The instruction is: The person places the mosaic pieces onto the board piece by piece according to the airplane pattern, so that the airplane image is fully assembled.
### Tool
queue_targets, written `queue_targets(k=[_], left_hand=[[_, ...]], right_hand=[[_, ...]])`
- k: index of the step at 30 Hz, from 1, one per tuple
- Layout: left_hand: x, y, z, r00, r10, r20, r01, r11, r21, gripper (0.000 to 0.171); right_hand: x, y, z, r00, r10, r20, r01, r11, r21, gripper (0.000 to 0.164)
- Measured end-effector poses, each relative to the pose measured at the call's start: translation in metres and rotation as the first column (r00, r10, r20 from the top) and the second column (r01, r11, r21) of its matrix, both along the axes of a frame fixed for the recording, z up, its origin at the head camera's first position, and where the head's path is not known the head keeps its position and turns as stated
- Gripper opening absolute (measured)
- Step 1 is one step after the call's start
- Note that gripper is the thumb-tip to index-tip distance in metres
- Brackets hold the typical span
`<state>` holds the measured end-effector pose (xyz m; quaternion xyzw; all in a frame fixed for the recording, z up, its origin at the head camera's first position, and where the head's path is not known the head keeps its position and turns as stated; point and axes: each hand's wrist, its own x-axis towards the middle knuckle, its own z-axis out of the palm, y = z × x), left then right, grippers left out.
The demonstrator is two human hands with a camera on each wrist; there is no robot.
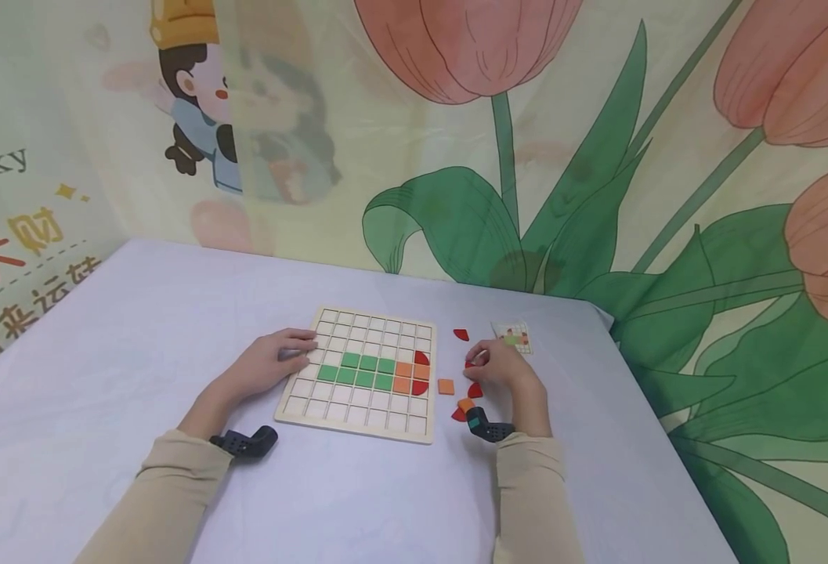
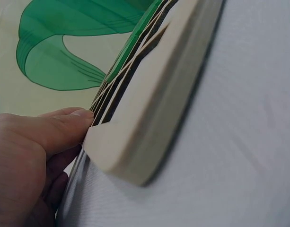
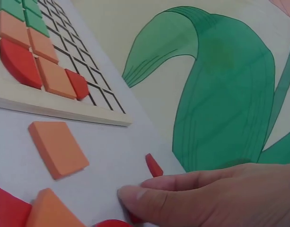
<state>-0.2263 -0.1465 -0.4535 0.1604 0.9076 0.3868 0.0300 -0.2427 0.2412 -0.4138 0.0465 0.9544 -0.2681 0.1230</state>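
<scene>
A wooden grid board (image 1: 357, 432) lies on the table, with green squares (image 1: 367, 363), orange squares (image 1: 402, 385) and red quarter-circle pieces (image 1: 421, 388) set in its cells. My left hand (image 1: 265, 366) rests at the board's left edge, fingertips touching the rim; in the left wrist view the thumb (image 2: 64, 130) lies along that edge. To the right of the board, my right hand (image 1: 504, 368) pinches a red quarter-circle piece (image 1: 468, 366) between thumb and fingers, low over the table. Most of that piece is hidden by the fingertips.
Loose on the table by the right hand are an orange square (image 1: 446, 387), red quarter-circles (image 1: 461, 334) and another orange piece (image 1: 466, 405) partly behind the wrist camera. A small pattern card (image 1: 518, 337) lies beyond the right hand. A printed cloth backdrop (image 1: 442, 219) stands behind the table.
</scene>
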Motion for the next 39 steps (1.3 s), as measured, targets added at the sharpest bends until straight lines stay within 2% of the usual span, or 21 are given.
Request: queue_targets(k=[9, 15, 21, 28, 31, 35, 39], left_hand=[[0.001, 0.000, 0.001, 1.000, -0.005, -0.007, 0.005, 1.000, 0.007, 0.038], [0.002, 0.001, 0.002, 1.000, 0.004, -0.010, -0.004, 1.000, -0.001, 0.038], [0.001, 0.000, 0.001, 1.000, 0.010, -0.006, -0.010, 1.000, -0.004, 0.038], [0.000, -0.002, -0.001, 1.000, -0.001, -0.019, 0.001, 1.000, 0.003, 0.038], [0.000, -0.003, -0.001, 1.000, -0.002, -0.022, 0.002, 1.000, 0.005, 0.038], [-0.001, -0.002, -0.001, 1.000, -0.006, -0.023, 0.007, 1.000, 0.009, 0.038], [-0.001, -0.002, -0.003, 1.000, -0.004, -0.017, 0.004, 1.000, 0.008, 0.038]], right_hand=[[-0.009, -0.026, -0.007, 0.998, -0.016, -0.054, 0.016, 1.000, -0.001, 0.025], [-0.011, -0.039, -0.009, 0.998, 0.009, -0.064, -0.008, 1.000, 0.012, 0.026], [-0.010, -0.043, -0.009, 0.995, 0.040, -0.091, -0.039, 0.999, 0.012, 0.024], [-0.011, -0.043, -0.010, 0.996, 0.023, -0.090, -0.025, 1.000, -0.018, 0.025], [-0.009, -0.048, -0.007, 0.988, 0.028, -0.151, -0.035, 0.998, -0.043, 0.023], [-0.005, -0.061, 0.001, 0.958, 0.062, -0.281, -0.089, 0.993, -0.083, 0.015], [-0.002, -0.079, 0.006, 0.933, 0.065, -0.355, -0.127, 0.980, -0.155, 0.019]])
